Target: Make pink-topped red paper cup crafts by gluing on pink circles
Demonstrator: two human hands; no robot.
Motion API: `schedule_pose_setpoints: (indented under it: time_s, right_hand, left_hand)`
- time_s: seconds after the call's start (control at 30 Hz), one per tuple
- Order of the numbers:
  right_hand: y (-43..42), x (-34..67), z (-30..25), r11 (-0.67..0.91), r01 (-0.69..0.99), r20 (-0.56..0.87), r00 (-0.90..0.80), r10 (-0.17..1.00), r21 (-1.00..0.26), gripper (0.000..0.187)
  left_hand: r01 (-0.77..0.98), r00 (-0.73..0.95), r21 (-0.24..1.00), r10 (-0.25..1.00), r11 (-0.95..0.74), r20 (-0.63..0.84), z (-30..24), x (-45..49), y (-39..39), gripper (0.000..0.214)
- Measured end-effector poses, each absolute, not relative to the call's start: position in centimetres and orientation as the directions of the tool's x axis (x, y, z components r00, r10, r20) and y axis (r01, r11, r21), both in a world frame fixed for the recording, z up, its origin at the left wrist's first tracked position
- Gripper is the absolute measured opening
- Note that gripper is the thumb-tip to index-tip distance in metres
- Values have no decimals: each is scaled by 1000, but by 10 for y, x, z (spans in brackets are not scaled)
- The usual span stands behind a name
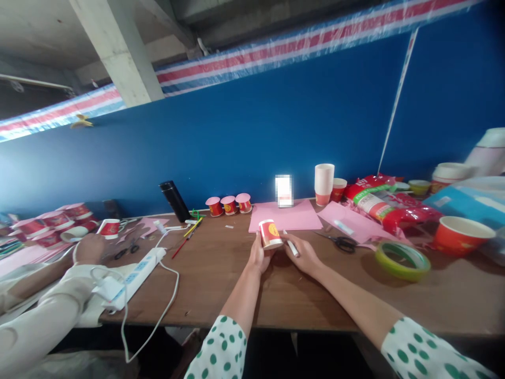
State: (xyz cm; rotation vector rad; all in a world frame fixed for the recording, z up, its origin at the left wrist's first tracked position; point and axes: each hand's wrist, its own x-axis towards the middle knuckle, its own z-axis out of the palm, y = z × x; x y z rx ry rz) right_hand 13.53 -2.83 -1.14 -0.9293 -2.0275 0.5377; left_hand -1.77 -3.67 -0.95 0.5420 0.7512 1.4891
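A red paper cup [270, 235] with a yellow print is in my left hand [260, 253], whose fingers wrap its side. My right hand [302, 257] is closed on a white marker [292, 247], its tip pointing up toward the cup. Whether the right fingertips touch the cup, I cannot tell. Just behind the cup lies a stack of pink paper [307, 217]. To the right of my right hand rest black-handled scissors [344, 243].
Three red cups with pink tops [229, 205] line the back. Stacked paper cups [324, 181], a red plastic pack [379, 200], a roll of green tape [402, 260] and a cup [461, 237] stand right. At left are a power strip [136, 279] with a cable and a co-worker's hand [90, 248].
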Motion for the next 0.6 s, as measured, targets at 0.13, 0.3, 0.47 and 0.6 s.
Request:
schedule_pose_setpoints:
  time_s: [0.13,0.3,0.47,0.6]
  right_hand:
    - [-30,135,-10,641,402,500,-406,765,-654,41]
    - [-28,134,-12,643,391,510,-397,763,-658,40]
    - [-29,134,-11,627,407,493,-391,777,-665,42]
    - [-30,134,-10,627,419,493,-391,777,-657,42]
  left_hand:
    - [-662,-103,749,993,-26,-56,-14,-19,-36,54]
    - [-646,-103,760,995,-67,1,-17,-19,-35,56]
    - [-641,-138,765,990,-62,-36,-15,-19,-36,54]
    - [-642,-108,766,993,-35,-45,-11,-18,-37,57]
